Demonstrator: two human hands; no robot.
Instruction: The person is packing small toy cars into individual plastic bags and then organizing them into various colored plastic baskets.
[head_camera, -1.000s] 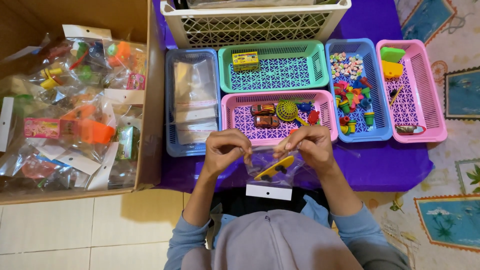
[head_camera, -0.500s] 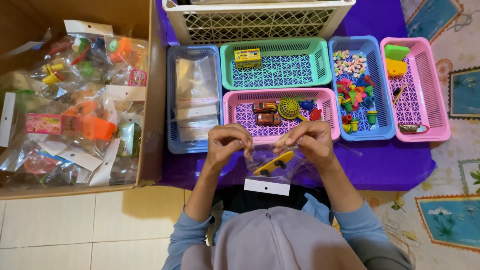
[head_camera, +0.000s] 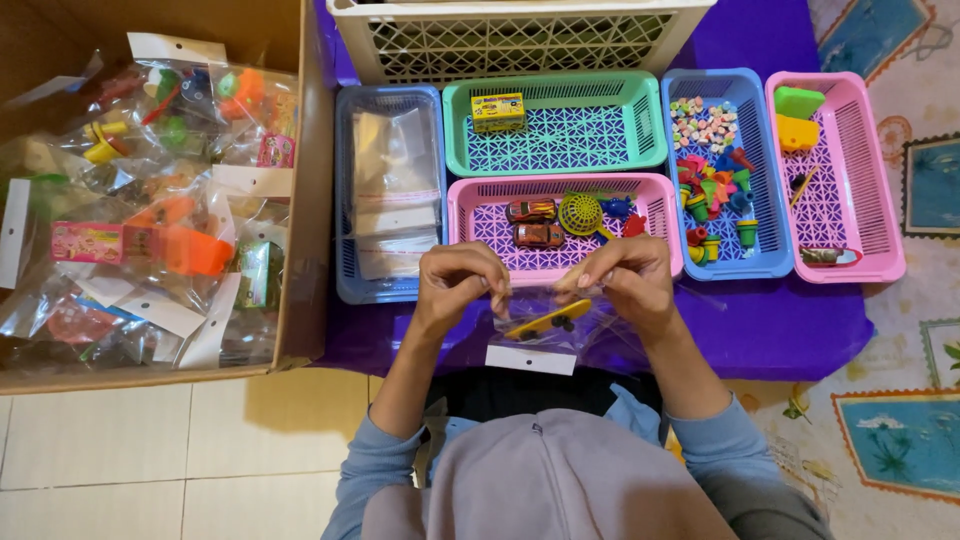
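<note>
Two hands, left (head_camera: 458, 285) & right (head_camera: 622, 283), each grip pinched on one clear bag (head_camera: 548, 325), five baskets.

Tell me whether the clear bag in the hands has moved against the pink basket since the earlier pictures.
No. The clear bag with its yellow toy sits just below the front rim of the pink basket, as before, held by both hands.

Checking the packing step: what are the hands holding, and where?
Both hands, left hand and right hand, pinch the top edge of a clear bag containing a yellow toy.
</note>
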